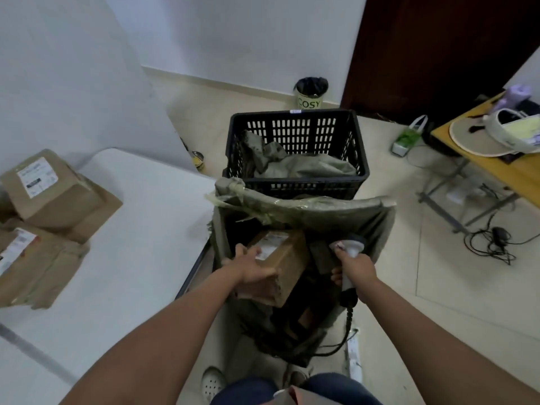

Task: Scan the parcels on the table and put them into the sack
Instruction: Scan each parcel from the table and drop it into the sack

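My left hand (248,267) grips a brown cardboard parcel (286,258) with a white label, holding it over the open mouth of the grey-green sack (321,213) on the floor. My right hand (358,270) grips a grey handheld barcode scanner (352,244) just right of the parcel, its head pointing away from me, its cable hanging down. Dark shapes lie deep inside the sack. On the white table (140,244) at the left lie more parcels: a labelled box (49,188) on top of another, and a crumpled one (35,264) nearer me.
A black slotted crate (295,147) with grey sacks in it stands right behind the sack. A lined bin (311,93) sits by the far wall. At the right stand a yellow desk (496,165) with hats, and cables (493,244) on the tiled floor.
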